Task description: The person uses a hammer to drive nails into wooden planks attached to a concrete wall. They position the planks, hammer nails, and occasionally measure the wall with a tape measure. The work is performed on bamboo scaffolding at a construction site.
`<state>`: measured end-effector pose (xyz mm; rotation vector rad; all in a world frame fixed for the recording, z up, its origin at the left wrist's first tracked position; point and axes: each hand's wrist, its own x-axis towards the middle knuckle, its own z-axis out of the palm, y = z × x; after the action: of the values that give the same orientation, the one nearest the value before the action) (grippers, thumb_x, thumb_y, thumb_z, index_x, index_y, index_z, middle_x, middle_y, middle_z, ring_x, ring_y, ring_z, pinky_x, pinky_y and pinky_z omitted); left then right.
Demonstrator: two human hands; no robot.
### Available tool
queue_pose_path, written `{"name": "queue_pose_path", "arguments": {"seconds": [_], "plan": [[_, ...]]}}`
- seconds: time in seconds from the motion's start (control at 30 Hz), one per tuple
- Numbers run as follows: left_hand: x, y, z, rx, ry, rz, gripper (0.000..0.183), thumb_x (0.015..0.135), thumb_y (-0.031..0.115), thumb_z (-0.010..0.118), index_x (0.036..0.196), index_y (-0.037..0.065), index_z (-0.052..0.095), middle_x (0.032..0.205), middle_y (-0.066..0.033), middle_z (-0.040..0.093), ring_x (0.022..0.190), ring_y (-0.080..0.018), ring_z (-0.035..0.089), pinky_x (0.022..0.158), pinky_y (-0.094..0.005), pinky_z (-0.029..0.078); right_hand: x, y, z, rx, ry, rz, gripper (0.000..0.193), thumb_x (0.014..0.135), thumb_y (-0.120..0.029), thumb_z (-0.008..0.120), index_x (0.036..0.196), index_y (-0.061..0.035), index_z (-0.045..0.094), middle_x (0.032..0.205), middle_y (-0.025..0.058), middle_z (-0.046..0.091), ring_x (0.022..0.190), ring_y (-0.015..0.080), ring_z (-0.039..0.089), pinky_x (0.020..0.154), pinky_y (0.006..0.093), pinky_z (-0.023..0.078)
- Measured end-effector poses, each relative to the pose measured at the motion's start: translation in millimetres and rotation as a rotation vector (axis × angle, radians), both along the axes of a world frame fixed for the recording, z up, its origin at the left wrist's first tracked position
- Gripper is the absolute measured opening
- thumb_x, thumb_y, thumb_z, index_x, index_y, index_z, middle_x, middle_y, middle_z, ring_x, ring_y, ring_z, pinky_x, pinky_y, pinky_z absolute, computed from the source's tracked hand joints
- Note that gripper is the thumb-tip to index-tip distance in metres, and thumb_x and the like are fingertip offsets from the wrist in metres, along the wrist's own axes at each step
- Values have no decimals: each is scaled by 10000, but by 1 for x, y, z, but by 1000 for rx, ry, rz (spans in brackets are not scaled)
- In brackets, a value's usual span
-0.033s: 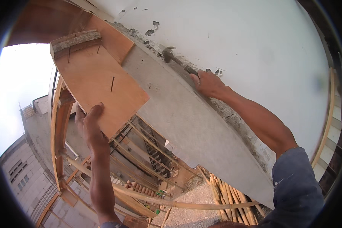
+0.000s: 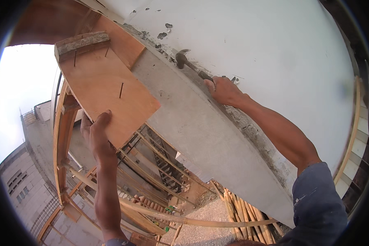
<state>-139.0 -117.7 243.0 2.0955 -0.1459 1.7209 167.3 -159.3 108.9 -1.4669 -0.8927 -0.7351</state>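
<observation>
My left hand (image 2: 99, 133) grips a plywood panel (image 2: 100, 88) by its near left edge, the thumb on the upper face and the fingers partly hidden at the edge. Three nails stick up from the panel, one of them a long nail (image 2: 121, 90) near the middle. Across the panel's far end runs a rough wooden strip (image 2: 84, 44). My right hand (image 2: 226, 91) is closed around the handle of a hammer (image 2: 187, 64). The hammer's head is at the joint between the concrete ledge (image 2: 192, 119) and the white wall (image 2: 270, 45).
Another plywood piece (image 2: 121, 41) lies against the far end of the ledge. Left of the ledge is a drop, with a curved wooden frame (image 2: 61, 143) and bamboo poles (image 2: 192, 221) across it. Far below are gravel (image 2: 205, 211) and stacked bamboo (image 2: 250, 217). The wall's base is chipped.
</observation>
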Motion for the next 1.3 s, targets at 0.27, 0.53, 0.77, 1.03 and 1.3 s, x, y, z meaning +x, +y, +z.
{"name": "queue_pose_path", "arguments": {"seconds": [0.27,0.53,0.77,1.03,1.3], "plan": [[11,-2,-8,51,-7,68,575,765,233,644,1246,-63,536,1034,-146,592,939,-217,599,883,-309,470,-9,-9,-6,330,38,270,550,1053,-459,405,975,55,584,752,252,645,714,398,646,670,514,500],[12,-3,-9,32,-60,96,564,766,249,653,1233,-50,549,1021,-127,595,930,-206,585,874,-297,452,6,-21,-1,165,77,252,552,1054,-462,403,942,54,564,685,226,615,641,372,630,619,495,486],[11,-2,-6,6,-44,114,508,811,105,638,1281,-45,520,1081,-122,614,967,-201,604,900,-322,469,-4,-2,1,-82,170,85,572,1051,-497,399,878,27,549,598,146,545,570,289,535,631,452,467],[10,-2,-6,-12,-31,22,494,818,115,629,1277,-34,524,1085,-111,611,965,-197,602,908,-321,463,3,-18,-5,268,147,290,572,1047,-479,396,970,56,584,753,240,651,735,394,664,693,506,528],[10,-3,-7,51,-14,69,470,810,138,631,1240,-25,538,1049,-104,614,921,-176,599,847,-305,472,0,-15,1,-105,162,254,558,1051,-474,392,930,41,573,680,224,623,694,376,649,685,512,498]]}}
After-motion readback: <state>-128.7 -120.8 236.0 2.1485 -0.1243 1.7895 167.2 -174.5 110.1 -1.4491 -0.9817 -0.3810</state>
